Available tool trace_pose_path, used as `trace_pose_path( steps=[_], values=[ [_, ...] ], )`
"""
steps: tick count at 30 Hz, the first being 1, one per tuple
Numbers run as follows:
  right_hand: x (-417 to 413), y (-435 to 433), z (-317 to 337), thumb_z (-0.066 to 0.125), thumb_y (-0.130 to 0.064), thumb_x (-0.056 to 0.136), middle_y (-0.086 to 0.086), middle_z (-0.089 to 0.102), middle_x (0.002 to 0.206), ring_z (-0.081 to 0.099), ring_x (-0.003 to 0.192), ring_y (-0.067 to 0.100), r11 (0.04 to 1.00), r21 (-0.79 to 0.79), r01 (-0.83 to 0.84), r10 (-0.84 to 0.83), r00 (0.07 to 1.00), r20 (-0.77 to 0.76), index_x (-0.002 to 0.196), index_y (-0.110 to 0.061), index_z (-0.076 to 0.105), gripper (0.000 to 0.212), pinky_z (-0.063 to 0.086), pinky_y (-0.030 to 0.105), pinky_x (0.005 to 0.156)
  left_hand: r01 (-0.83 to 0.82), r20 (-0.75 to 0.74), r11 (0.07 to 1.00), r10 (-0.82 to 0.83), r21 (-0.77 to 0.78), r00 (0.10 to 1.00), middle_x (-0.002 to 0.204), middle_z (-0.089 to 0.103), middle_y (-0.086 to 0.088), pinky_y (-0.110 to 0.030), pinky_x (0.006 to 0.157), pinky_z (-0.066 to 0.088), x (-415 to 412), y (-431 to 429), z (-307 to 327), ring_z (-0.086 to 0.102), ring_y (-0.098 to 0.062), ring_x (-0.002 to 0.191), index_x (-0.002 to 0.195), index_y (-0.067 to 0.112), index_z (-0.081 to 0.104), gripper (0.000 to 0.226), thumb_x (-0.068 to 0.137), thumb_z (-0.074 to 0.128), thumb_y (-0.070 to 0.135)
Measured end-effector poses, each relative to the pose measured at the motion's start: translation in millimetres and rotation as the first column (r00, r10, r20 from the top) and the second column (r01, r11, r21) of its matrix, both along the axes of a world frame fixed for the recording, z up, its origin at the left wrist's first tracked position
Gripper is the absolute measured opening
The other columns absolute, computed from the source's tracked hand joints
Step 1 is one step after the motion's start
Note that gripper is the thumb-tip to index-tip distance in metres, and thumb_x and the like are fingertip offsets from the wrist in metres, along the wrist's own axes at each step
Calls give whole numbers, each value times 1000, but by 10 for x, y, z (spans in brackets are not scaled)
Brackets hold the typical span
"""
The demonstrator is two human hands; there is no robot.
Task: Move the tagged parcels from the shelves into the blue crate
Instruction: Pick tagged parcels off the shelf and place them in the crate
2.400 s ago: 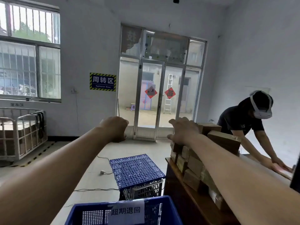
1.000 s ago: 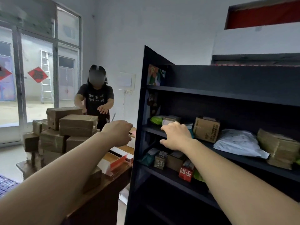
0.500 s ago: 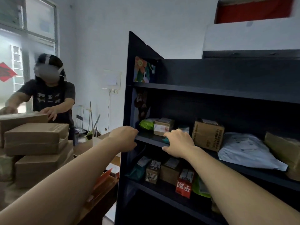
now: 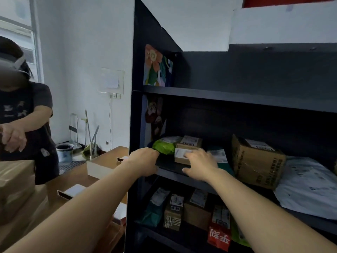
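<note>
The step in hand appears to be the pick from the shelves. The right hand (image 4: 200,164) reaches in over the front edge of the middle shelf (image 4: 169,171), fingers spread and nearly straight. Their tips lie at the labelled front of a small brown box (image 4: 190,142). I cannot tell whether they actually touch it, and nothing is grasped yet. The left hand (image 4: 144,161) is curled at the shelf's left front corner, just beside a green parcel (image 4: 164,147); its own back hides whether it grips the edge or only rests there. The small brown box sits near the left end of the shelf, right beside the green parcel, with a large carton (image 4: 255,161) and a white mailing bag (image 4: 306,183) toward the right end. More labelled parcels (image 4: 197,207) stand on the shelf below. The next move, as I judge it, calls for closing the right fingers round the box, drawing it clear over the front edge and carrying it to the blue crate, which is out of view.
</note>
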State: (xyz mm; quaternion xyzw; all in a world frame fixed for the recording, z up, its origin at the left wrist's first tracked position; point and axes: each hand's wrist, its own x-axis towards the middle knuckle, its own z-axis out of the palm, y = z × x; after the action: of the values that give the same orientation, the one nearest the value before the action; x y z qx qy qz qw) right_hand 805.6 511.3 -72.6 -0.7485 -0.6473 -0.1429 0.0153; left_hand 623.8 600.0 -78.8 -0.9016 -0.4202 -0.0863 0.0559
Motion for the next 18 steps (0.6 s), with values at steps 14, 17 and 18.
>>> trace_pose_path(
  steps=[14,17,18],
  values=[
    [649,1333,-49,57,-41,90,6,53,126,45,121,25,983,31,-179,182,974,-134,118,-18,57,37,41,34,92,-67,170,984,95,-162,981,125,56,-12,-35,89,49,902,1253,-144,57,-28,110,125,10,54,37,95,50,31],
    [634,1547,-58,54,-41,93,8,54,126,45,120,25,973,-1,-230,226,957,-184,114,-16,58,34,37,29,87,-73,224,958,138,-276,965,137,48,-16,-35,98,44,1030,1464,-213,51,-30,119,138,7,42,43,99,42,27],
    [622,1620,-64,53,-41,93,8,54,127,45,120,26,971,-17,-238,230,952,-201,118,-15,58,36,37,29,86,-87,224,942,165,-323,961,144,41,-16,-35,104,41,1072,1539,-235,46,-30,126,145,9,33,49,100,40,27]
  ],
)
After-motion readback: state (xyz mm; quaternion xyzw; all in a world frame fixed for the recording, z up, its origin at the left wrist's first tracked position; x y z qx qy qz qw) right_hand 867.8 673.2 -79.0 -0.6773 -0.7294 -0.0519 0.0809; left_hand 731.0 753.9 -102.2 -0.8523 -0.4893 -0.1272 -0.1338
